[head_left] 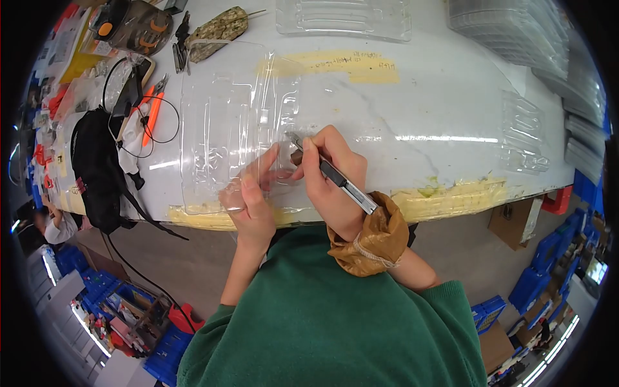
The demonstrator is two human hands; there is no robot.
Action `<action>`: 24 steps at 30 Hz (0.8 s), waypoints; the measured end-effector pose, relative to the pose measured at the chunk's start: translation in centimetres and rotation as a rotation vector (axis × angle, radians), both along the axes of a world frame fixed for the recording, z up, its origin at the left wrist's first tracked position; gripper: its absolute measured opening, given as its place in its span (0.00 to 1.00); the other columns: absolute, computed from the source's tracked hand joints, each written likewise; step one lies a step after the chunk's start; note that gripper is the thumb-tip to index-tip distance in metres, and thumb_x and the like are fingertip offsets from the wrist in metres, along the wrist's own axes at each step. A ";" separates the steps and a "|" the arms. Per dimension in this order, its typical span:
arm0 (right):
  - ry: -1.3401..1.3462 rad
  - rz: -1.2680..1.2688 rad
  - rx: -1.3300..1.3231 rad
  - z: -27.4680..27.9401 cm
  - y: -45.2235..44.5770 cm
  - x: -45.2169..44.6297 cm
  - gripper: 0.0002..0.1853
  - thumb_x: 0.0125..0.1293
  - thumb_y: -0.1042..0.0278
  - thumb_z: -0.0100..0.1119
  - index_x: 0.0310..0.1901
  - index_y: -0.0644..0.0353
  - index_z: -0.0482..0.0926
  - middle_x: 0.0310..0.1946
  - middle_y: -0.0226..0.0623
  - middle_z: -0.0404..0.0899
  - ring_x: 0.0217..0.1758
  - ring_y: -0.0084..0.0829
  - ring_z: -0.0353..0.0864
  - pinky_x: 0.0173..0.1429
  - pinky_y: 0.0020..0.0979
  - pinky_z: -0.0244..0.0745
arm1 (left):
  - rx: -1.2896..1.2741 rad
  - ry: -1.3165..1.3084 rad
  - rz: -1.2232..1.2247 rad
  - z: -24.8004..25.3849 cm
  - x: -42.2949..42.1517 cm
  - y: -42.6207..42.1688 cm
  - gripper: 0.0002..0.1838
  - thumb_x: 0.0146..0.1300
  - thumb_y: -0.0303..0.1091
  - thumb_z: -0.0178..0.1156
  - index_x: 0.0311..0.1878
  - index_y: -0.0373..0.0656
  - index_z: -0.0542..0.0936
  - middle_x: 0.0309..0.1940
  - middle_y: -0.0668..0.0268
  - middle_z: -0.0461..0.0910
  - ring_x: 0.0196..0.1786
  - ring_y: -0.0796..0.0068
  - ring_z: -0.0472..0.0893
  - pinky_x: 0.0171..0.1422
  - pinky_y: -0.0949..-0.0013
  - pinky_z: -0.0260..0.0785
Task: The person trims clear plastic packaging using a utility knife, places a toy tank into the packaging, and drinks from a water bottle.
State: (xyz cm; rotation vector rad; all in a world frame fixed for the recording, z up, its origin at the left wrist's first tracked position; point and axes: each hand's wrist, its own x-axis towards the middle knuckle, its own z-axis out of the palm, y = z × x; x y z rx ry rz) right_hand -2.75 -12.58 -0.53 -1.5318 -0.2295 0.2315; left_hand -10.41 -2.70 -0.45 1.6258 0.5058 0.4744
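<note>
My right hand (332,171) is closed around a utility knife (342,179), its blade pointing up and left to the edge of a clear plastic tray (216,129). A small brown piece (297,157) shows beside the fingers of that hand. My left hand (255,190) holds the lower right part of the clear tray, thumb on top and some fingers seen through the plastic. A brown cloth or bag (371,242) is tied round my right wrist with string. The tray lies on the white table (445,97).
Orange-handled pliers (153,113), a black pouch (97,168) and cables lie at the left. Keys (181,45) and a mottled brown object (219,32) are at the upper left. More clear trays (345,18) lie at the top, with stacks (516,32) at the upper right.
</note>
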 end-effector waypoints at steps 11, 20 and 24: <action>0.019 -0.017 0.012 0.2 -0.2 -0.3 0.07 0.62 0.82 0.53 0.31 0.60 0.68 0.18 0.27 0.72 0.18 0.20 0.64 0.24 0.22 0.62 | 0.017 0.000 -0.011 -0.2 -0.2 -0.3 0.22 0.69 0.32 0.41 0.52 0.28 0.82 0.50 0.52 0.83 0.37 0.62 0.84 0.44 0.67 0.79; 0.091 0.000 0.074 0.3 0.2 -0.4 0.06 0.64 0.81 0.52 0.31 0.60 0.68 0.18 0.28 0.72 0.18 0.20 0.69 0.24 0.21 0.65 | 0.036 -0.005 0.008 0.2 -0.1 -0.5 0.22 0.69 0.32 0.42 0.51 0.28 0.82 0.49 0.51 0.84 0.37 0.62 0.84 0.44 0.67 0.79; 0.154 -0.010 0.155 0.4 0.3 0.1 0.06 0.66 0.80 0.52 0.31 0.61 0.69 0.19 0.29 0.73 0.18 0.21 0.70 0.25 0.21 0.68 | 0.045 -0.026 0.008 0.0 0.1 -0.3 0.22 0.69 0.32 0.41 0.50 0.28 0.82 0.48 0.51 0.84 0.37 0.63 0.84 0.44 0.68 0.79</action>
